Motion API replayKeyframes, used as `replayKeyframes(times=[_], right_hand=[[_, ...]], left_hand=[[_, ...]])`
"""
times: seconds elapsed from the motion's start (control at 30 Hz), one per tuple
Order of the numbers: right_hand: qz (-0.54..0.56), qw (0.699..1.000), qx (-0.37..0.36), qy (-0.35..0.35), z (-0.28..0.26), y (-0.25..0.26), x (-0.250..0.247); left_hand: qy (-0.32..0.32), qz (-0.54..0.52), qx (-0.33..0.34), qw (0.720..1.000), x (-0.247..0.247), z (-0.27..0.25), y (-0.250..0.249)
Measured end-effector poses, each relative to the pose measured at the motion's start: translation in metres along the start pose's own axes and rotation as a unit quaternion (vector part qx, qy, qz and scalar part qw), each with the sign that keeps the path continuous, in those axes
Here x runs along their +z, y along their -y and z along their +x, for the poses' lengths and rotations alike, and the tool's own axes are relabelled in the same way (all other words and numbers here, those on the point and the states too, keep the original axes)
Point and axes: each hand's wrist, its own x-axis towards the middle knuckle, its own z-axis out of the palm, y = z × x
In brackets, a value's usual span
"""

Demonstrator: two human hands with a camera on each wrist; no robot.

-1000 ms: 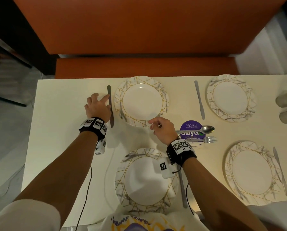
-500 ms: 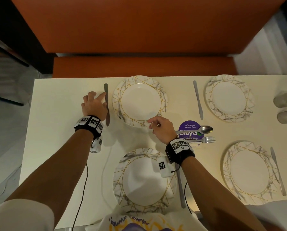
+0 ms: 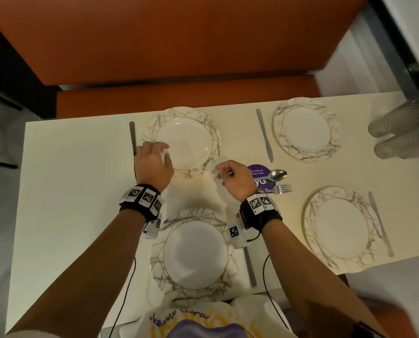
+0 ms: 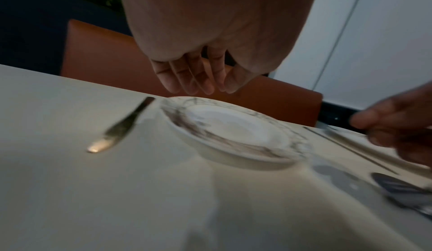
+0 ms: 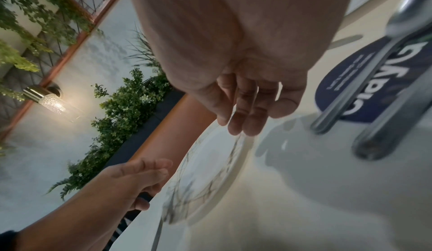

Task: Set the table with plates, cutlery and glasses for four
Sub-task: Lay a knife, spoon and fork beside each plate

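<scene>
Head view: four marbled plates are sitting on the white table [image 3: 77,191]. The far-left plate [image 3: 198,132] is lying in front of the orange bench [image 3: 179,96], with a knife [image 3: 132,137] just beside its left rim, lengthwise, apart from the plate. The near plate [image 3: 196,252] is sitting at the table's near edge with another knife [image 3: 250,269] along its right side. The far-right plate [image 3: 306,130] has a knife [image 3: 264,135] to its left; the near-right plate [image 3: 340,228] has a knife [image 3: 380,223] along its right rim.

The left hand [image 3: 153,162] is hovering over the near-left rim of the far-left plate, fingers relaxed and slightly spread, holding nothing; the left wrist view is showing the fingers [image 4: 187,75] hanging loose above the plate [image 4: 233,131], not touching it. The knife [image 4: 121,127] is lying left of it there.

The right hand [image 3: 235,179] is hanging between the far-left plate and a purple sticker [image 3: 262,178], fingers loosely curled; the right wrist view is showing the fingers [image 5: 247,111] extended over the plate rim [image 5: 210,162] with nothing in them.

A spoon [image 3: 278,175] and a fork [image 3: 280,189] are lying across the sticker, handles pointing toward the right hand, bowl and tines pointing right. Whether the hand is touching the spoon handle is hidden by the hand.

Clear glasses [image 3: 403,132] are lying at the table's far right edge, blurred.
</scene>
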Motion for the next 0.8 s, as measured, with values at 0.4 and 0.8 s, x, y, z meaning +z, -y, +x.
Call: replayKeyframes(times=[0.4,0.8], right_hand=[[-0.146,0.978,0.059,-0.134,0.024,-0.074,-0.114],[-0.162,0.982,0.099,-0.014,0.039,-0.101,-0.150]], left_hand=[[0.168,-0.070,0.086,0.979,0.096,-0.038,-0.145],[0.239,0.024,0.009,0.971,0.145,-0.044,-0.203]])
